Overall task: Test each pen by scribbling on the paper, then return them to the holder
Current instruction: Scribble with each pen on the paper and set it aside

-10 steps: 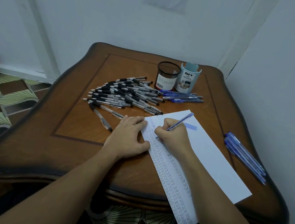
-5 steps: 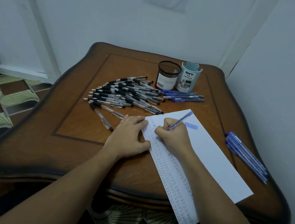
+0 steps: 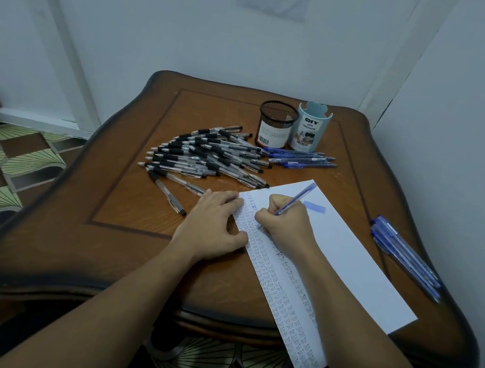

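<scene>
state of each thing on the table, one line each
left hand, flat, pressing the paper's left edge
right hand, gripping the blue pen
blue pen, tilted, tip down at the paper
paper, flat, left strip scribbled
mesh holder, upright, no pens showing
blue organizer, upright, no pens showing
black pens, lying in a loose pile
blue pens by the holders, lying flat
blue pens at right edge, lying flat

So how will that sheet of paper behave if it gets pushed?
Probably slides easily: the paper is a thin sheet on a smooth table, with the left hand pressing its edge. Its near end overhangs, so it would likely droop or slip off.
</scene>
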